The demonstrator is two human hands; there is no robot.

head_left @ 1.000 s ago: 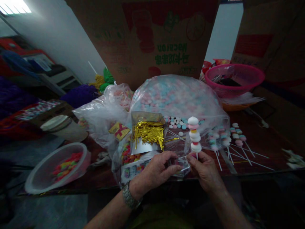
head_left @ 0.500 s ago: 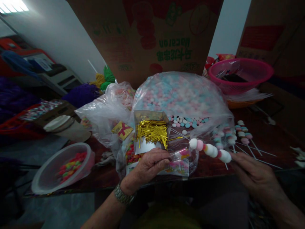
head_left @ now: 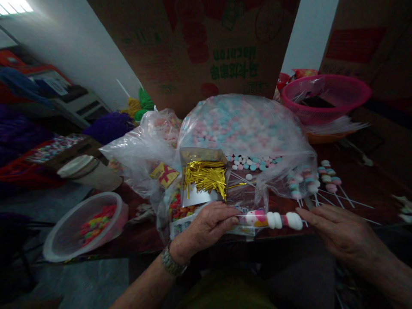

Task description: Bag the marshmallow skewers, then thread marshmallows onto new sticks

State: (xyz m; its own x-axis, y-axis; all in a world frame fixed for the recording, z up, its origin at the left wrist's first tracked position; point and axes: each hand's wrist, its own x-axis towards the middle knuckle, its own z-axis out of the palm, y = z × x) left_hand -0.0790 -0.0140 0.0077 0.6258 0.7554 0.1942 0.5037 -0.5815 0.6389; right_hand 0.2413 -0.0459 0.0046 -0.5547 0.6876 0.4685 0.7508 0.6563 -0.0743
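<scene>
My left hand, a watch on its wrist, pinches the end of a clear printed plastic sleeve. A marshmallow skewer with white and pink pieces lies level between my hands, its left part inside the sleeve. At the skewer's right end, my right hand has its fingers closed at the stick, which they partly hide. Just beyond my left hand is an open box of gold twist ties. Several more marshmallow skewers lie to the right on the table.
A large clear bag of pastel marshmallows stands behind, before a cardboard box. At the left sits a plastic bowl of colourful candies near the table edge. A pink basket is at the back right.
The skewer has moved left and down and is now level, with its left end inside the sleeve. My right hand has come closer to my left hand.
</scene>
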